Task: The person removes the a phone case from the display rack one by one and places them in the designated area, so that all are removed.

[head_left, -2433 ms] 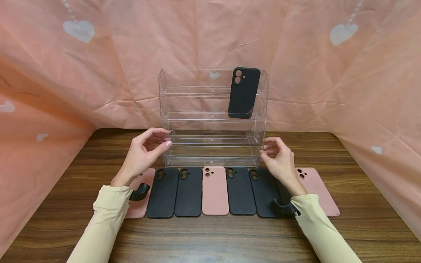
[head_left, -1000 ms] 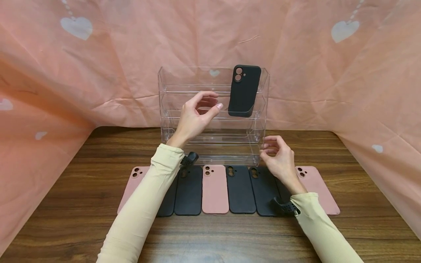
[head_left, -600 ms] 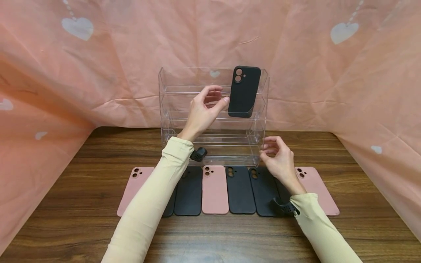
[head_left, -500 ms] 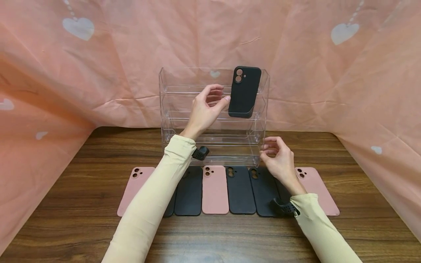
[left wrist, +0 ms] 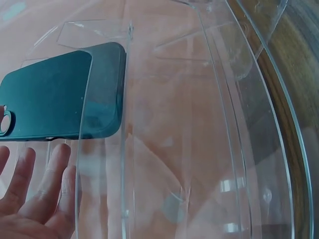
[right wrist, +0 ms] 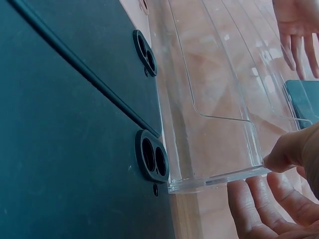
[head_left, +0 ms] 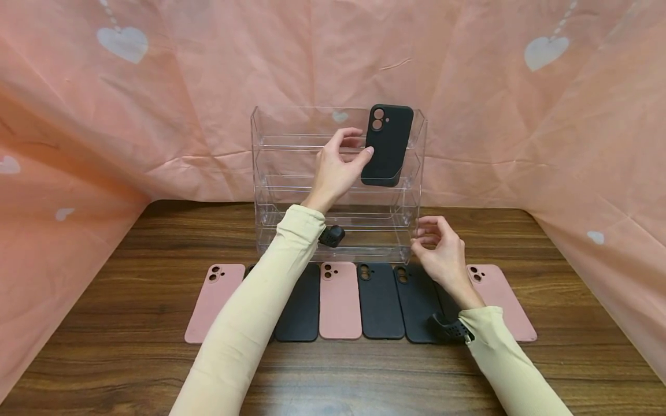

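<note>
A clear acrylic tiered display stand stands at the back middle of the table. One black phone case leans upright in an upper tier on the right, its camera holes at the top left. My left hand is at the left edge of this case, thumb overlapping it in the head view. In the left wrist view the fingers spread loosely beside the case, not curled round it. Low on the right, my right hand pinches the stand's side wall between thumb and fingers.
A row of phone cases lies flat before the stand: pink ones at the left, middle and right, several black ones between. My sleeves cover some of them. Pink cloth hangs behind the wooden table.
My left hand has left the stand's left side and moved up and right to the edge of the leaning black phone case. My right hand stays at the stand's right wall.
</note>
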`<state>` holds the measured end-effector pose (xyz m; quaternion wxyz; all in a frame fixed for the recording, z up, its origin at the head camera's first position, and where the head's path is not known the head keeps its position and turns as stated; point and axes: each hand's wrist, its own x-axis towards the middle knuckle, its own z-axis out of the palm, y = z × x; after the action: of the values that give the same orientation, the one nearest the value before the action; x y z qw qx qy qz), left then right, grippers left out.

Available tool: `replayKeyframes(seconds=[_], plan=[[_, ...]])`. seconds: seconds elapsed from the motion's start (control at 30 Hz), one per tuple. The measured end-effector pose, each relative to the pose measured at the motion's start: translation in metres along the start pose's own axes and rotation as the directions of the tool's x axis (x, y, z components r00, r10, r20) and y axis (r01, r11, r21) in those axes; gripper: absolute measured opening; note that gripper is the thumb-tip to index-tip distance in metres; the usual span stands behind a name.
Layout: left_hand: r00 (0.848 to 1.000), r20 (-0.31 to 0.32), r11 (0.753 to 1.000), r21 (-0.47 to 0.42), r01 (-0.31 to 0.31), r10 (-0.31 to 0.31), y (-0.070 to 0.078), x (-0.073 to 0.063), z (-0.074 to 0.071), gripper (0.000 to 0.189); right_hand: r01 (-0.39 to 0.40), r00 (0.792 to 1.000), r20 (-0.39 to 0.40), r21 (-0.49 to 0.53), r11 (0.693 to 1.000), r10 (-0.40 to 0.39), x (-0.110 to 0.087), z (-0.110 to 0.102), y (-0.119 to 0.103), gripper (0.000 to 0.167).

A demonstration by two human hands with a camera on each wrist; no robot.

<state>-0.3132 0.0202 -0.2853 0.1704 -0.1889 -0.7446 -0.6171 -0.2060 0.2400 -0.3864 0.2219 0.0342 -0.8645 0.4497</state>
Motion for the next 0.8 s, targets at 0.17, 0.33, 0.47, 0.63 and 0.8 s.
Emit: replayKeyframes(seconds=[0.17,0.33,0.47,0.63,0.8], plan=[[0.999,-0.041,0.999,0.032,0.004,-0.002,-0.001,0.000,0.006,0.037,-0.003,1.000,0.004,-0.022,1.000,0.003,0.000,0.000,0.000,0.040],[0.996,-0.084,0.996,0.091,0.011,-0.004,-0.001,0.000,0.010,0.033,0.001,1.000,0.009,-0.032,0.999,-0.001,-0.001,-0.001,-0.001,0.041],[0.995,-0.097,0.989,0.150,0.014,0.001,0.000,0.000,0.012,0.030,0.002,1.000,0.010,-0.042,0.999,-0.002,-0.001,-0.001,-0.001,0.040],[0.997,-0.077,0.986,0.164,-0.005,0.018,-0.001,0.000,0.011,0.027,0.002,1.000,0.007,-0.038,0.999,-0.002,-0.001,-0.001,0.000,0.040],[0.997,-0.064,0.989,0.146,-0.024,0.034,-0.001,0.001,0.011,0.025,0.015,1.000,-0.005,-0.034,0.999,-0.015,-0.001,0.000,0.001,0.041]])
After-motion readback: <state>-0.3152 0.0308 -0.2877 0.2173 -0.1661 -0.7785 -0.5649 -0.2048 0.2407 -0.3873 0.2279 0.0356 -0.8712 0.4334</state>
